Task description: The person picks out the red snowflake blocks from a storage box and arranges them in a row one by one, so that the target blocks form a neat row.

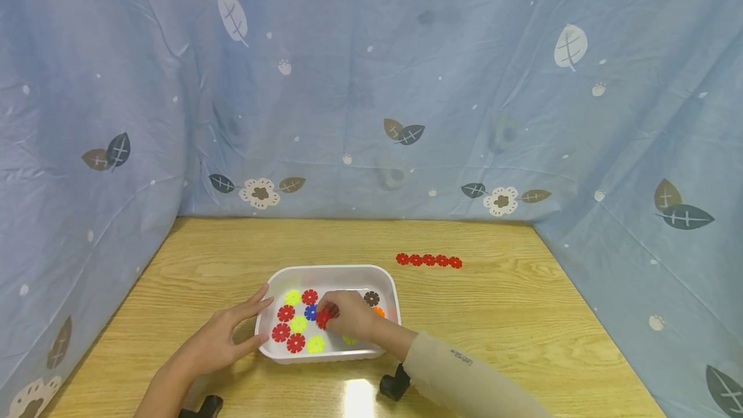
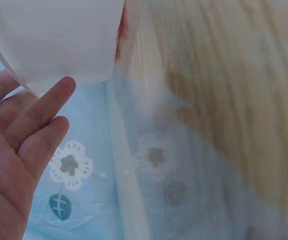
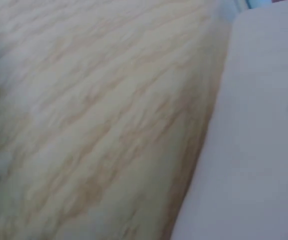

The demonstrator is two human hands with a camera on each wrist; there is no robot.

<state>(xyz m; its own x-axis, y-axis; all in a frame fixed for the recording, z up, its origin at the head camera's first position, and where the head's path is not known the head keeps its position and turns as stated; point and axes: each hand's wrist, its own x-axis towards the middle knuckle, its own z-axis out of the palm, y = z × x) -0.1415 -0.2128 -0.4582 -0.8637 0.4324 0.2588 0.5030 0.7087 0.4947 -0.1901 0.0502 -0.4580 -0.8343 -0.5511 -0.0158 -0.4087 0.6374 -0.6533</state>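
Head view: a person's two hands work at a white tray (image 1: 328,273) on a wooden bench (image 1: 493,315), w/ blue leaf-print cloth (image 1: 371,82) hung behind and at both sides. The right hand (image 1: 348,316) is inside the tray, fingers curled in a grip round a red flower-shaped disc (image 1: 323,318). The left hand (image 1: 223,335) lies flat and relaxed on the bench, fingertips touching the tray's left wall; it holds nothing. In the tray lie loose discs: red (image 1: 286,313), yellow (image 1: 298,324), one blue (image 1: 310,312), one brown (image 1: 371,298). Well apart, to the back right of the tray, a row of red discs (image 1: 429,260) lies joined in a line on the bench. Left wrist view: straight fingers (image 2: 38,115) just beside the tray's white wall (image 2: 58,40). Right wrist view: blurred; only wood grain and tray edge.
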